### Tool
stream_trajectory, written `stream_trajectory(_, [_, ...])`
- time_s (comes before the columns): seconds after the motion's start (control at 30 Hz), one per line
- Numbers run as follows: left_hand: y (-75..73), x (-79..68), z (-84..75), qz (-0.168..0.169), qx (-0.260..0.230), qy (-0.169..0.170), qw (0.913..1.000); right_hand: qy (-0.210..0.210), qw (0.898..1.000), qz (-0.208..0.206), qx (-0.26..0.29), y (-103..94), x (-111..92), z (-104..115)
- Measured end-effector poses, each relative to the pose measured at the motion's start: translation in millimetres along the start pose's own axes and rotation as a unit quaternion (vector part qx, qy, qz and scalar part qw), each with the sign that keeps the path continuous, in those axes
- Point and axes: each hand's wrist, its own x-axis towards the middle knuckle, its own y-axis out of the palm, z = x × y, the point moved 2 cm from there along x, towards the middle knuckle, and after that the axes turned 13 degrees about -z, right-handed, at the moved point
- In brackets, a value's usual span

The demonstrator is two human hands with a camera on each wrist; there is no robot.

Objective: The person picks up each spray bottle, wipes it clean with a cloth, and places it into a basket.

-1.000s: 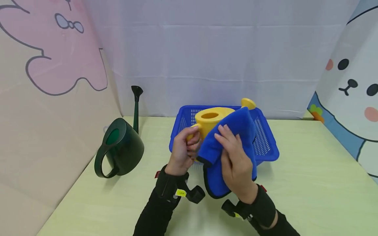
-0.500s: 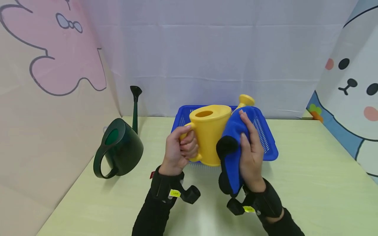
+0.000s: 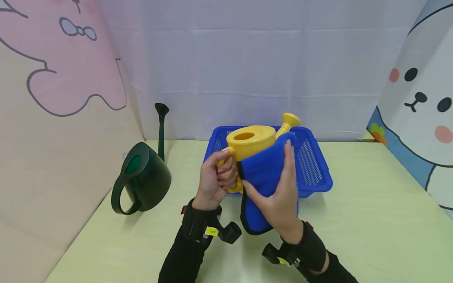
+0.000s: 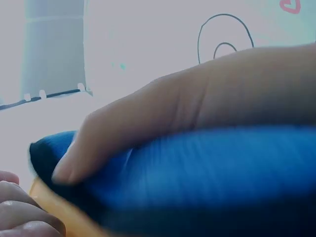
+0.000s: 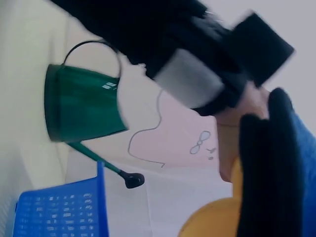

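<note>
A yellow watering can (image 3: 250,146) is held up over the blue plastic basket (image 3: 315,167) in the head view, its spout toward the back right. My left hand (image 3: 218,179) grips its handle, fingers curled round it. A blue cloth (image 3: 263,171) with black edging lies against the can's near side and covers much of its body. My right hand (image 3: 277,194) holds this cloth to the can, thumb at the cloth's left edge and fingers up its right side. In the left wrist view the thumb (image 4: 133,116) bends over the cloth's black edge.
A dark green watering can (image 3: 146,177) stands on the light table (image 3: 368,220) at the left, spout toward the back. White cloth (image 3: 226,70) hangs behind the table, with printed panels at both sides. Each wrist wears a black strap with a small camera.
The right hand with the cloth went to the can's right side, then came back left across its near side. The left hand shifted slightly left and the can rose a little, its handle still gripped.
</note>
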Motion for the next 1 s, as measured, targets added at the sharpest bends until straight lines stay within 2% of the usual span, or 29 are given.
stream_trajectory(0.1, [0.0,-0.4,0.9,-0.012,-0.007,-0.011,0.9998,-0.096,0.993,-0.035,-0.051,6.6,-8,4])
stream_trajectory(0.17, [0.1,-0.8,1.0,-0.017,-0.013,-0.017,0.9996,-0.133,0.987,-0.051,-0.077,9.7,-12,6])
stream_trajectory(0.27, [0.5,-1.1,0.4,-0.025,-0.013,-0.019,0.9994,-0.154,0.983,-0.051,-0.090,11.1,-13,6])
stream_trajectory(0.33, [0.4,-1.0,0.2,-0.029,-0.010,-0.019,0.9994,-0.152,0.984,-0.047,-0.082,10.1,-10,4])
stream_trajectory(0.43, [1.0,-0.6,-0.2,-0.024,-0.005,-0.013,0.9996,-0.121,0.991,-0.031,-0.050,6.5,-4,0])
stream_trajectory(0.57, [1.0,-0.2,-0.9,-0.008,0.001,0.004,1.0000,-0.015,1.000,0.007,0.014,0.7,4,-7])
stream_trajectory(0.67, [0.4,-0.8,-2.4,-0.007,0.005,0.012,0.9999,0.073,0.995,0.030,0.056,-2.8,8,-12])
stream_trajectory(0.77, [0.0,-1.8,-4.5,-0.009,0.006,0.011,0.9999,0.129,0.987,0.036,0.088,-4.8,11,-15])
stream_trajectory(0.9, [-0.3,-2.8,-6.7,-0.013,0.001,0.011,0.9999,0.157,0.982,0.038,0.097,-5.6,13,-17])
stream_trajectory(1.0, [-0.3,-2.3,-6.5,-0.009,-0.011,0.014,0.9998,0.130,0.988,0.035,0.081,-5.4,11,-15])
